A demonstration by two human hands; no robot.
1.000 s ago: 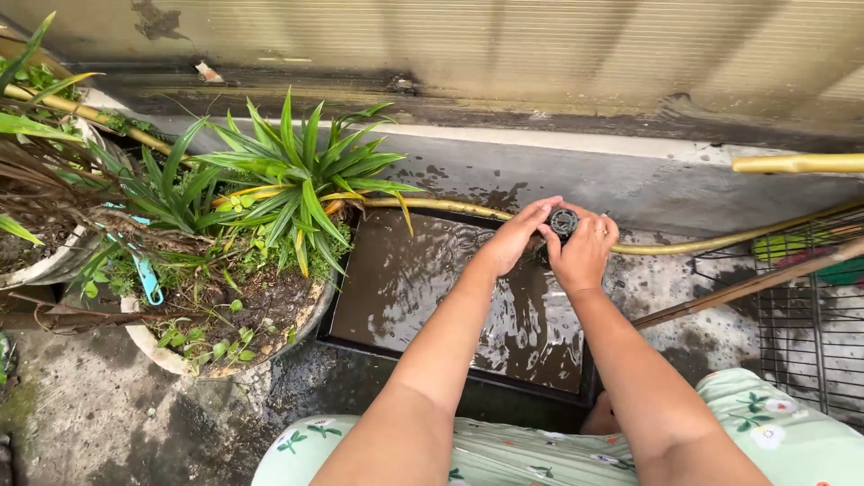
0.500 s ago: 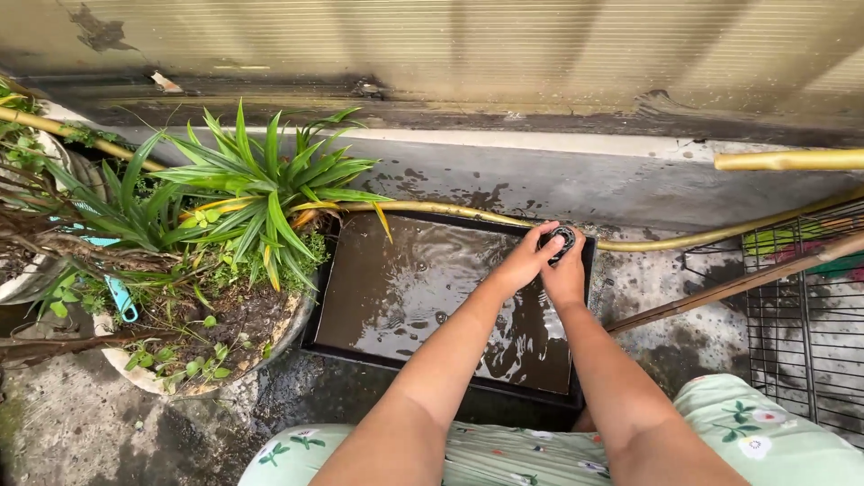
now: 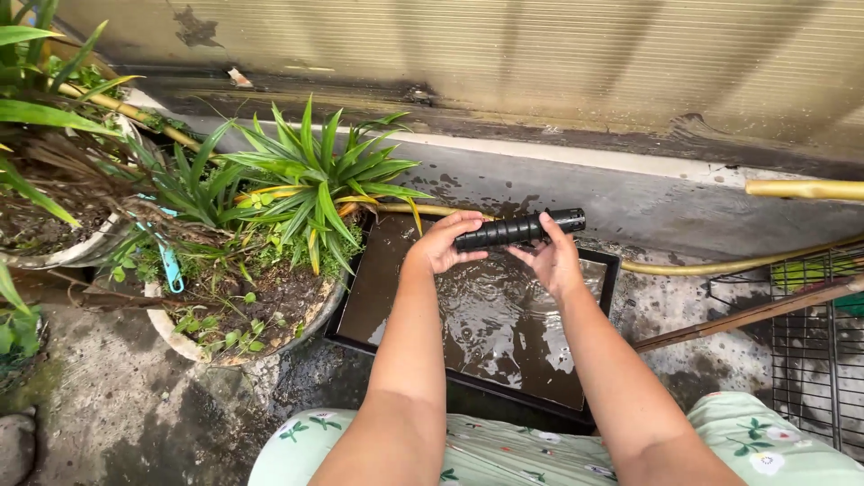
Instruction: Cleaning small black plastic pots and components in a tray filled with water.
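A black ribbed tube (image 3: 519,229) is held level above a shallow black tray (image 3: 605,304) full of muddy water. My left hand (image 3: 443,241) grips the tube's left end. My right hand (image 3: 551,258) holds it from below near the middle. The tube's right end sticks out free past my right hand. Ripples spread across the water under the hands.
A white pot (image 3: 189,339) with spiky green plants (image 3: 310,180) and a blue tool (image 3: 170,265) sits left of the tray. A yellow hose (image 3: 720,255) runs behind the tray. A wire cage (image 3: 819,351) and wooden stick (image 3: 747,310) stand at right. The concrete ground is wet.
The tube was held end-on over the tray's far right corner. It is now turned sideways and carried left over the water, with both hands spread along it.
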